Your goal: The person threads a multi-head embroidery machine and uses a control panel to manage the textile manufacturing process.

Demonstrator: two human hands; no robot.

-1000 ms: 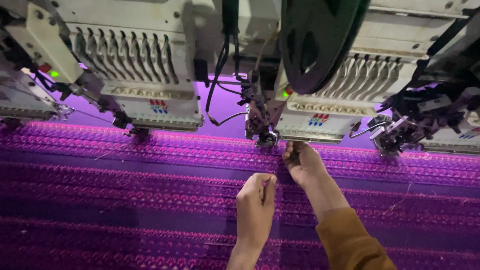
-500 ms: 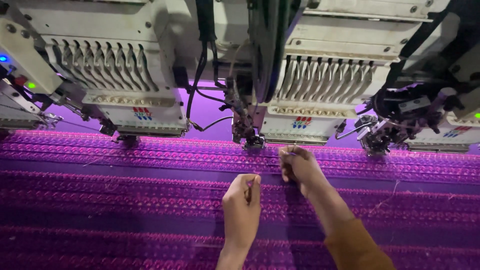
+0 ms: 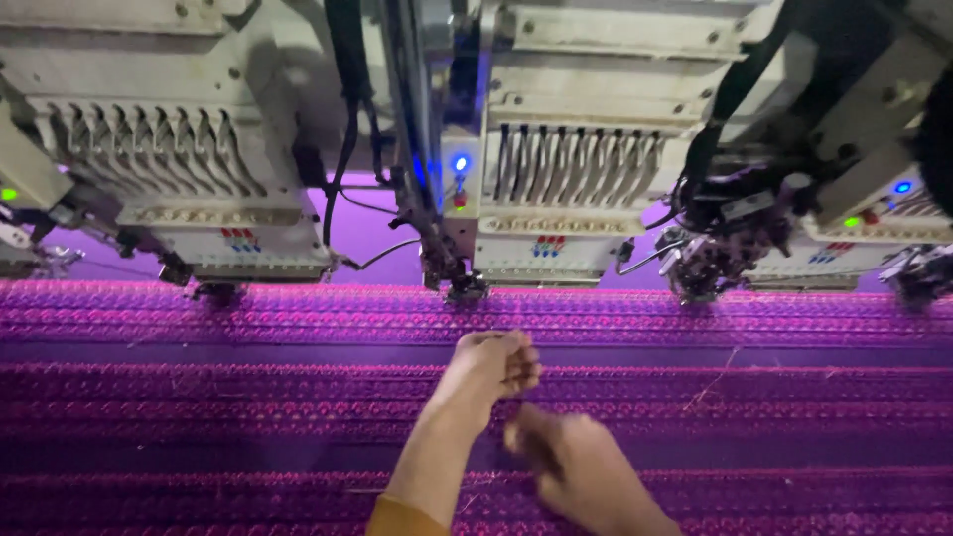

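The work in hand seems to be close finger work on the fabric (image 3: 199,397), a wide purple cloth with stitched bands running across it, stretched flat under a row of embroidery heads. The left hand (image 3: 496,362) reaches forward over the cloth, just short of the needle foot (image 3: 462,288) of the middle head (image 3: 576,189). Its fingers are curled shut, as if pinching something fine, though no thread can be made out between them. The right hand (image 3: 586,476) is nearer the camera and lower, just beside the left forearm. It is blurred, so I cannot tell whether it is open, closed or holding anything. Further handling this close to the foot would, by my judgement, call for a light pinch and for keeping the fingers out from under the needles. The cloth fills the whole lower view, and a loose thread (image 3: 710,387) lies on it to the right. Above it stand a left head (image 3: 189,179) and a right head (image 3: 735,248), all pale metal. Black cables (image 3: 347,119) hang between them, and a blue lamp (image 3: 461,163) and a green lamp (image 3: 9,194) are lit. Nothing of the room shows beyond the machine.
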